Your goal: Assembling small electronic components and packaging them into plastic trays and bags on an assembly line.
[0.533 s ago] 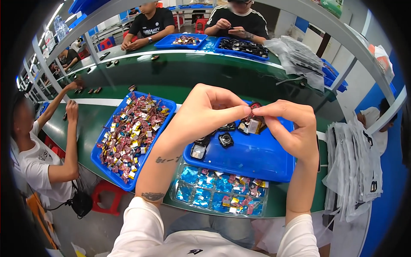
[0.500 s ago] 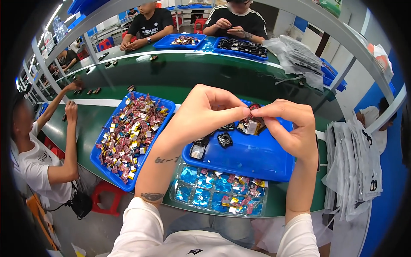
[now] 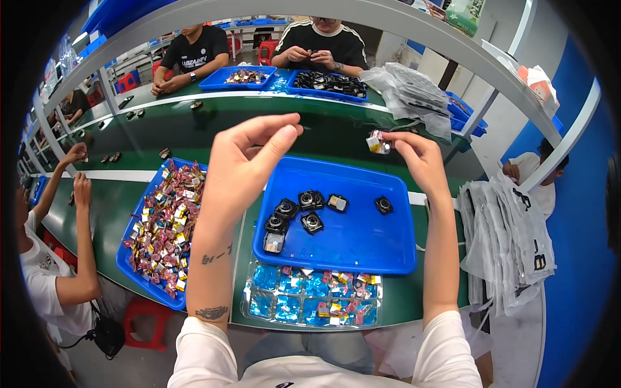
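Open between left fingers [image 3: 268, 123] and right fingers [image 3: 407, 138], above the green desk [image 3: 330, 136], and across the blue tray [image 3: 362, 242] at lower right. Hindered at tray left by black modules [image 3: 312, 223], upper right by one black piece [image 3: 383, 205]. Flanked leftward by a heaped tray [image 3: 169, 301], rightward by plastic bags [image 3: 486, 236].

The right hand [image 3: 414, 154] partly hides the small module [image 3: 376, 143].
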Action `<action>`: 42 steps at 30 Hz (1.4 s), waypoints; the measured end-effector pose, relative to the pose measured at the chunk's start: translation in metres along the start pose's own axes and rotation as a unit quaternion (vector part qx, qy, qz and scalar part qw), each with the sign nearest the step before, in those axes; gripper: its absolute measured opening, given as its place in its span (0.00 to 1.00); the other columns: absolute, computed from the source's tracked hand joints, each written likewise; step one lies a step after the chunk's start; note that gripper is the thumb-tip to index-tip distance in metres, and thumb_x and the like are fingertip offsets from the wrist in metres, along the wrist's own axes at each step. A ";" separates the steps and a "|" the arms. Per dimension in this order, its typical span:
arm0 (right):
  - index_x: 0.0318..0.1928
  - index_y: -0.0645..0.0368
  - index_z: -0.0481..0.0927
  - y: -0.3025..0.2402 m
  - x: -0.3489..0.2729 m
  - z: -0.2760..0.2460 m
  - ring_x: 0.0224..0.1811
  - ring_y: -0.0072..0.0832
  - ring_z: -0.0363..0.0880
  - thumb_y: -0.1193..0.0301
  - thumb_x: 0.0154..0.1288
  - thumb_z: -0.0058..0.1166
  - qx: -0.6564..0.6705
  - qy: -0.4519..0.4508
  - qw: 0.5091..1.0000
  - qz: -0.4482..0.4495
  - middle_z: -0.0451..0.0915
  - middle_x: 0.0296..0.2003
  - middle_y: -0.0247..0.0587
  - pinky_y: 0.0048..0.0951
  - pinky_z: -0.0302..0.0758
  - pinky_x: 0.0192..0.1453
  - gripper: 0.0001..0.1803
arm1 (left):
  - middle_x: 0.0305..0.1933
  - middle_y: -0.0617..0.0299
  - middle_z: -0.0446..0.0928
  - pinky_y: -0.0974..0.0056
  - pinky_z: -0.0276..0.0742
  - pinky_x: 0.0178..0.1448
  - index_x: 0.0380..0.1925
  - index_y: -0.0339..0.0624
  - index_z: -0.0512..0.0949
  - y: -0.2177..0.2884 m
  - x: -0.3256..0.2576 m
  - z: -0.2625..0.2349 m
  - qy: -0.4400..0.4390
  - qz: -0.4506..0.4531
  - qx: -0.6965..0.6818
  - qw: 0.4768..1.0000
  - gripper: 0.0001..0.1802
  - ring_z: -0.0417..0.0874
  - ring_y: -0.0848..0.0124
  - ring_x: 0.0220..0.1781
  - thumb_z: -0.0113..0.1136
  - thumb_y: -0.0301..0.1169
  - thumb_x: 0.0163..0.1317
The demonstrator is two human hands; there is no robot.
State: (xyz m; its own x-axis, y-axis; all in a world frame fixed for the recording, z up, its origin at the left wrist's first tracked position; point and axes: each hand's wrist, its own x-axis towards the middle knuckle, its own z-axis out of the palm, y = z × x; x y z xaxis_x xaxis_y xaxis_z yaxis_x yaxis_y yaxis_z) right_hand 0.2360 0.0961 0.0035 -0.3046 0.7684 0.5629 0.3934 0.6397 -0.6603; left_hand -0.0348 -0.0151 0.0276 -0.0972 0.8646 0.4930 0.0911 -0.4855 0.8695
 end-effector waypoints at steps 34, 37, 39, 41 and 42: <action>0.37 0.54 0.83 -0.066 -0.084 0.109 0.56 0.42 0.69 0.74 0.43 0.63 -0.104 -0.338 0.900 -0.255 0.73 0.52 0.41 0.39 0.68 0.57 0.16 | 0.24 0.52 0.80 0.66 0.74 0.30 0.24 0.33 0.81 -0.027 0.005 0.010 0.030 0.139 0.113 0.983 0.08 0.81 0.71 0.25 0.58 0.28 0.54; 0.36 0.55 0.83 -0.085 -0.102 0.114 0.56 0.41 0.69 0.74 0.39 0.62 -0.175 -0.351 0.863 -0.319 0.73 0.52 0.41 0.43 0.66 0.59 0.17 | 0.23 0.48 0.78 0.62 0.75 0.30 0.21 0.31 0.79 -0.017 0.002 0.031 0.021 0.140 0.033 0.989 0.07 0.81 0.61 0.25 0.57 0.25 0.50; 0.35 0.57 0.83 -0.074 -0.109 0.120 0.57 0.42 0.68 0.74 0.36 0.59 -0.237 -0.333 0.853 -0.324 0.73 0.51 0.41 0.46 0.65 0.60 0.17 | 0.22 0.48 0.78 0.61 0.75 0.31 0.20 0.31 0.78 -0.017 -0.001 0.031 0.035 0.148 0.041 0.987 0.06 0.81 0.59 0.25 0.57 0.24 0.49; 0.33 0.58 0.82 -0.069 -0.110 0.132 0.56 0.42 0.68 0.74 0.37 0.59 -0.211 -0.334 0.857 -0.331 0.73 0.50 0.41 0.46 0.65 0.59 0.16 | 0.22 0.47 0.77 0.60 0.75 0.32 0.19 0.29 0.78 -0.020 -0.004 0.025 0.033 0.141 0.047 0.988 0.06 0.80 0.57 0.26 0.57 0.24 0.49; 0.32 0.59 0.82 -0.067 -0.110 0.136 0.56 0.43 0.68 0.74 0.37 0.58 -0.191 -0.336 0.861 -0.331 0.74 0.49 0.41 0.45 0.65 0.59 0.14 | 0.22 0.47 0.77 0.60 0.75 0.32 0.19 0.29 0.78 -0.019 -0.004 0.025 0.033 0.140 0.047 0.988 0.06 0.80 0.57 0.26 0.57 0.24 0.49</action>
State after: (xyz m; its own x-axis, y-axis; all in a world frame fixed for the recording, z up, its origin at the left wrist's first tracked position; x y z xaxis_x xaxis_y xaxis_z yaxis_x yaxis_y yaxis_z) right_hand 0.1255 -0.0289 -0.0814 -0.9541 0.1575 0.2547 0.1573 0.9873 -0.0214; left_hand -0.0119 -0.0058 0.0081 -0.1200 0.6862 0.7175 0.2157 -0.6874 0.6935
